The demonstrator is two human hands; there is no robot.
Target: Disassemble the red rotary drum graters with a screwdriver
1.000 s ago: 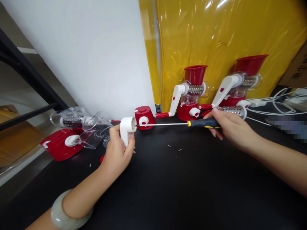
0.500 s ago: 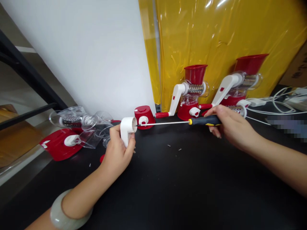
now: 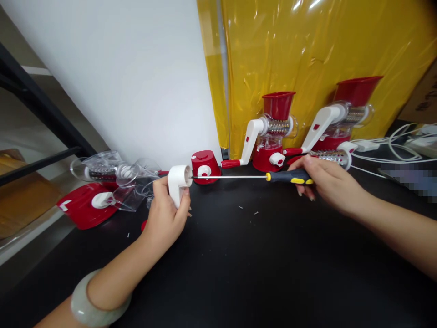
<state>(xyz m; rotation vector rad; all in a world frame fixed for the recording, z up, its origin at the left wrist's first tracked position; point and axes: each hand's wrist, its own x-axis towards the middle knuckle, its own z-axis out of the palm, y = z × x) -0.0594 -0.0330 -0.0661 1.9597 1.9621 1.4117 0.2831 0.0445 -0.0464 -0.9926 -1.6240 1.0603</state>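
My left hand (image 3: 167, 218) is closed around a white crank handle (image 3: 177, 182), its round open end turned to the right. In my right hand (image 3: 324, 182) is a screwdriver (image 3: 290, 176) with a dark blue and yellow grip, held level by the fingers. Its long shaft points left and the tip reaches the mouth of the crank's round end; whether it sits on a screw inside cannot be seen. Behind the shaft stands a small red base (image 3: 205, 165) with a white knob. Loose screws (image 3: 256, 212) lie on the black table below the shaft.
Two red-and-white rotary graters (image 3: 278, 130) (image 3: 351, 114) stand at the back right, with white cables (image 3: 396, 141) beyond. At left lie a red base (image 3: 85, 205) and clear plastic parts (image 3: 133, 196). A single screw (image 3: 128, 235) rests near them. A black-framed shelf (image 3: 41, 100) borders the left.
My left hand and the white crank have shifted slightly left. The screwdriver has moved a little left with them, and its grip has turned, showing more yellow.
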